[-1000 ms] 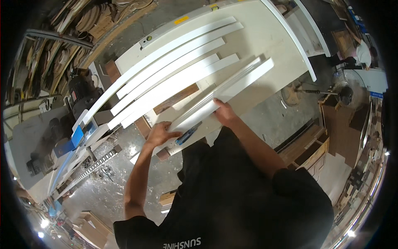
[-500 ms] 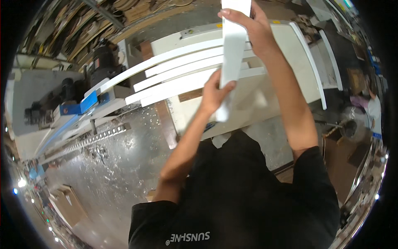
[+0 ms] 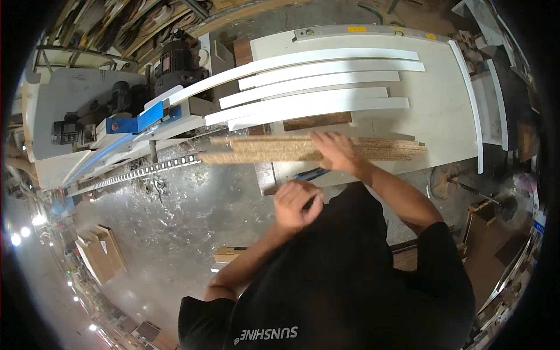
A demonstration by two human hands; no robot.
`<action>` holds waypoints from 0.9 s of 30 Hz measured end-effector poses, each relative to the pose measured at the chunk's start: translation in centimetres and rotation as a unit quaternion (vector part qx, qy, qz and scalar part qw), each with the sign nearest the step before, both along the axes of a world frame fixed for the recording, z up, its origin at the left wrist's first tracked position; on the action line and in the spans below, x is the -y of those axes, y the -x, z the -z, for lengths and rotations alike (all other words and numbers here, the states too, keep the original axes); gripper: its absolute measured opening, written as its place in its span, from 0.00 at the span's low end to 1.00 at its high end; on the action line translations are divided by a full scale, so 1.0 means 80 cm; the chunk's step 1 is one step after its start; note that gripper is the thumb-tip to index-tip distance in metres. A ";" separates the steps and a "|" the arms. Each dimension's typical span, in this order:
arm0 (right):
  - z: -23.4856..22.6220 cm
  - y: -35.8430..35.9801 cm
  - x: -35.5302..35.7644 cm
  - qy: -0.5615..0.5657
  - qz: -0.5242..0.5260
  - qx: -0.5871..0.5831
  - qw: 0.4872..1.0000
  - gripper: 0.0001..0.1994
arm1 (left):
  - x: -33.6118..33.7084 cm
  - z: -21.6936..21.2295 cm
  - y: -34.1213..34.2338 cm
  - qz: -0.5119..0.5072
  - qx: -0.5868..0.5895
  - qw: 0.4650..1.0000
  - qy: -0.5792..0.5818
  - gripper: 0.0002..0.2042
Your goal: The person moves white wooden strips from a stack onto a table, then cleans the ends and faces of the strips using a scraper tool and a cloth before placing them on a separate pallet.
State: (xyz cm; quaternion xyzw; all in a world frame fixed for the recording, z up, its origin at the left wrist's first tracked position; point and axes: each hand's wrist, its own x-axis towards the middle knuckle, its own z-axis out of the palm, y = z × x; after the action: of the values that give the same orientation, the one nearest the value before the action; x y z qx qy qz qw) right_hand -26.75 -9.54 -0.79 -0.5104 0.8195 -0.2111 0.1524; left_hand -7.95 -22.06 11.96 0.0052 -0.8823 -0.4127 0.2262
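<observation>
A bundle of particleboard strips (image 3: 274,150) lies lengthwise along the near side of the bench, rough brown edges facing up and ends uneven. Over its middle is my right hand (image 3: 335,153), gripping across the strips with the fingers at the far side and the thumb nearer me. My left hand (image 3: 297,204) is curled in front of my body, apart from the bundle, with nothing visible in it; motion blurs it slightly. Beyond the bundle, several long white strips (image 3: 326,77) lie roughly side by side. A dark blue-handled tool (image 3: 312,174) sits near the bench's front edge.
At left stands a machine with motors (image 3: 173,64), a blue guard (image 3: 137,119) and a slotted rail (image 3: 146,170). A spirit level (image 3: 361,31) lies along the far edge of the pale bench (image 3: 437,105). Cardboard (image 3: 102,254) stands on the debris-strewn floor.
Both hands held a white-faced piece pointing away from me. Now a bundle lies crosswise on the bench, brown edges up, under my right hand; my left hand has drawn back towards my body.
</observation>
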 end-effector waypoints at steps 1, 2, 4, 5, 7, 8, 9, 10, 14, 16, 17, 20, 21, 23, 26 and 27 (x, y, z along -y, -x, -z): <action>0.023 -0.011 -0.007 -0.027 -0.018 -0.002 0.999 0.39 | 0.007 0.004 0.015 -0.029 0.034 0.999 0.006 0.07; 0.050 -0.022 -0.007 -0.028 -0.011 0.000 1.000 0.39 | 0.015 0.010 0.032 -0.058 0.069 0.996 0.013 0.08; 0.088 -0.042 -0.001 -0.086 -0.006 0.004 0.996 0.38 | 0.047 0.053 0.082 -0.059 0.067 0.994 0.056 0.09; 0.091 -0.048 -0.005 -0.049 -0.006 0.009 0.999 0.36 | 0.065 0.082 0.106 -0.072 0.080 0.991 0.077 0.11; 0.086 -0.060 0.004 -0.017 -0.008 0.013 1.000 0.36 | 0.106 0.133 0.141 -0.098 0.146 0.973 0.146 0.16; 0.081 -0.061 0.005 0.013 0.000 0.013 1.000 0.36 | 0.126 0.154 0.157 -0.101 0.196 0.956 0.192 0.19; 0.090 -0.064 -0.007 0.046 0.017 -0.043 0.998 0.38 | 0.141 0.179 0.171 -0.091 0.218 0.943 0.233 0.22; 0.085 -0.067 -0.011 0.040 0.031 -0.049 0.998 0.38 | 0.163 0.206 0.177 -0.088 0.241 0.926 0.275 0.26; 0.078 -0.066 -0.039 0.024 0.097 -0.017 0.995 0.46 | 0.212 0.257 0.173 -0.020 0.289 0.886 0.361 0.37; 0.072 -0.070 -0.058 0.043 0.175 0.001 0.984 0.44 | 0.228 0.266 0.164 -0.010 0.276 0.886 0.373 0.39; 0.068 -0.073 -0.070 0.028 0.213 0.010 0.977 0.41 | 0.233 0.265 0.165 -0.006 0.273 0.890 0.365 0.36; 0.076 -0.073 -0.106 0.017 0.272 0.047 0.961 0.39 | 0.239 0.253 0.179 0.051 0.287 0.865 0.409 0.35; 0.074 -0.072 -0.109 0.018 0.272 0.047 0.961 0.39 | 0.247 0.251 0.177 0.071 0.200 0.868 0.448 0.31; 0.077 -0.069 -0.118 0.039 0.311 0.112 0.943 0.38 | 0.256 0.242 0.178 0.090 0.217 0.867 0.439 0.28; 0.103 -0.061 -0.109 0.154 0.393 0.235 0.876 0.38 | 0.249 0.224 0.176 0.111 0.217 0.879 0.409 0.19; 0.106 -0.053 -0.103 0.156 0.396 0.234 0.874 0.38 | 0.241 0.218 0.177 0.096 0.199 0.910 0.352 0.17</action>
State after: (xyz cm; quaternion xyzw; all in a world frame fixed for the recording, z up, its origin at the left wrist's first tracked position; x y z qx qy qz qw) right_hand -22.49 -1.28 -9.31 -0.0960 0.8498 -0.4925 0.1617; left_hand -22.09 -41.37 -5.50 -0.0772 -0.9933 -0.0857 -0.0074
